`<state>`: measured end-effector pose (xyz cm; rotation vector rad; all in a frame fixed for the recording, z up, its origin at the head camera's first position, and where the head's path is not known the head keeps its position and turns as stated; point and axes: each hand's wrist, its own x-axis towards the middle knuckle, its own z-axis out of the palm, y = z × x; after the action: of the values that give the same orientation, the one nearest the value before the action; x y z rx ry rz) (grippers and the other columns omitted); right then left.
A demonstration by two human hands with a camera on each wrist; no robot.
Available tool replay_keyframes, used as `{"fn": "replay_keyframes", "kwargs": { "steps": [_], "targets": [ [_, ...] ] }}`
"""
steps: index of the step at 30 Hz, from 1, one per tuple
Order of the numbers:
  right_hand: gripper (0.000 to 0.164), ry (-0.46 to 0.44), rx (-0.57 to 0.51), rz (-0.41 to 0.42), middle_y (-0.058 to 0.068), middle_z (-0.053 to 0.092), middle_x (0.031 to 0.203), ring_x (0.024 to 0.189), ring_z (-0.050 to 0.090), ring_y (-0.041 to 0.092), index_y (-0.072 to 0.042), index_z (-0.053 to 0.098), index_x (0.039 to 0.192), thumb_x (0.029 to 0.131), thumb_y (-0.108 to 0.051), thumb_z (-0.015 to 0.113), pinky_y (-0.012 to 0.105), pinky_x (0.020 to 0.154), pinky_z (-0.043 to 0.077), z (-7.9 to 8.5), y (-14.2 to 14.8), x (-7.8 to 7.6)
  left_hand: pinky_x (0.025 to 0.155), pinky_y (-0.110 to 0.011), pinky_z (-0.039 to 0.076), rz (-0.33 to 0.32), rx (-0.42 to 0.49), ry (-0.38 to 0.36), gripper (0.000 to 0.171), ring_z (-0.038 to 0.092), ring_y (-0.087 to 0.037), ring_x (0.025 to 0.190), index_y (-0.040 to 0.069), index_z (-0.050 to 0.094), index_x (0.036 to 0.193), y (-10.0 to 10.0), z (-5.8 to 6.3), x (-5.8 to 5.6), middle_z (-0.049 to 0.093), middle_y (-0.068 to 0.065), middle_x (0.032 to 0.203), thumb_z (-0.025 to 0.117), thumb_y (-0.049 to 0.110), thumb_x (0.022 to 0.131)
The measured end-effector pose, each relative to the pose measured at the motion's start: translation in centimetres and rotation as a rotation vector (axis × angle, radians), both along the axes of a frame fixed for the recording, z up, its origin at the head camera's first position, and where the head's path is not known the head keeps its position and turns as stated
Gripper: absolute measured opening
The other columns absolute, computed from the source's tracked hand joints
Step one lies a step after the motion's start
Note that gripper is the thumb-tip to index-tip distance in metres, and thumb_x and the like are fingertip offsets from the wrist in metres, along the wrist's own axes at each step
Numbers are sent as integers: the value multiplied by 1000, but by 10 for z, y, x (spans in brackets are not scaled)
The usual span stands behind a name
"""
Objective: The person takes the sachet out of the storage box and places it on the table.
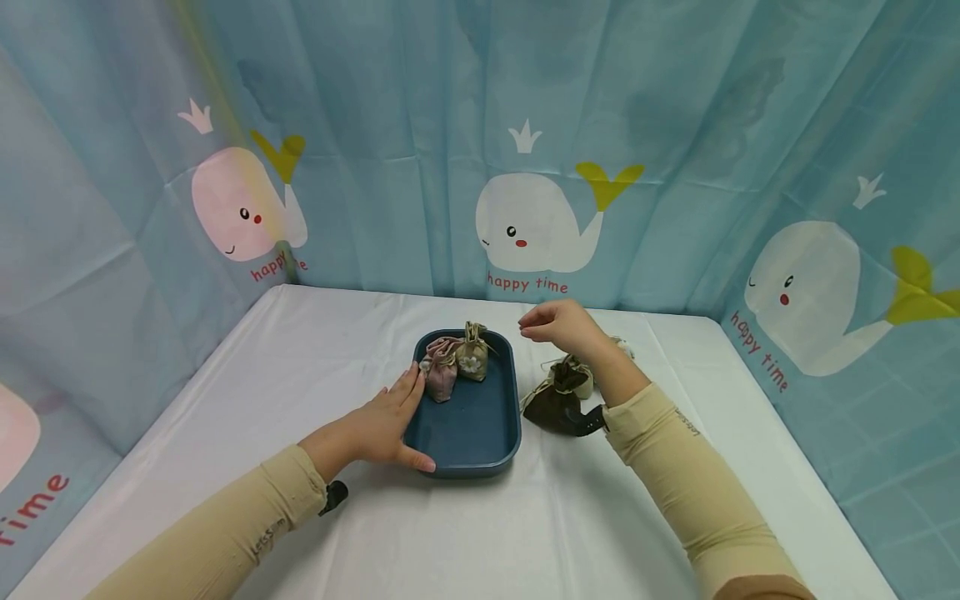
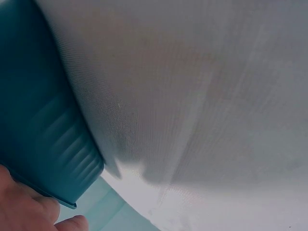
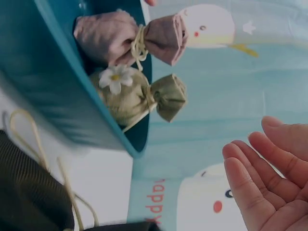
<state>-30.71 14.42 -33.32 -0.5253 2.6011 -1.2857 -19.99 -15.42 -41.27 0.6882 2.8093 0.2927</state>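
Observation:
A blue plastic tray [image 1: 468,446] stands on the table, with my left hand [image 1: 384,423] spread along its left rim, fingers straight and thumb at the near corner. Inside, toward the back, sit a pink drawstring pouch [image 1: 441,382] and an olive drawstring pouch [image 1: 472,360]. A white flower [image 3: 115,78] decorates the olive one in the right wrist view. My right hand [image 1: 568,327] hovers past the tray's back right corner, fingers loosely bent, holding nothing. Below that wrist lies a dark brown pouch [image 1: 550,408] with pale cords; beside it another light pouch is partly hidden by the forearm.
White cloth [image 1: 300,367] covers the table. Around its back and sides hangs a blue curtain [image 1: 420,192] printed with whales. A black strap [image 1: 588,421] hangs below the right wrist, overlapping the brown pouch in the head view.

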Motion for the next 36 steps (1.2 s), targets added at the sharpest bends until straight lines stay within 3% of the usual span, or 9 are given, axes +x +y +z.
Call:
{"fn": "replay_keyframes", "kwargs": {
  "steps": [15,26,36],
  "targets": [
    [23,20,64,26,4,67,104,101,58,22,-9,69,106,85,-19,66,39,88,45,-6,-43,-9,107,-53,15,-1,-96,29,131,-5,-29,139,3,-1,146,2,3,-2,-11,-15,152,48,86,58],
    [23,10,63,67,3,67,102,95,61,18,-8,69,107,84,-13,66,33,81,49,-19,-72,-13,107,-55,11,-21,-177,73,129,-3,-31,139,2,3,146,3,4,-3,-6,-16,152,45,87,59],
    [24,42,143,111,3,67,104,95,61,17,-9,69,107,83,-12,67,29,80,49,-24,-90,-14,108,-53,12,-11,-183,37,132,-4,-30,139,2,1,146,3,4,-5,-8,-16,152,43,89,56]
  ]
}}
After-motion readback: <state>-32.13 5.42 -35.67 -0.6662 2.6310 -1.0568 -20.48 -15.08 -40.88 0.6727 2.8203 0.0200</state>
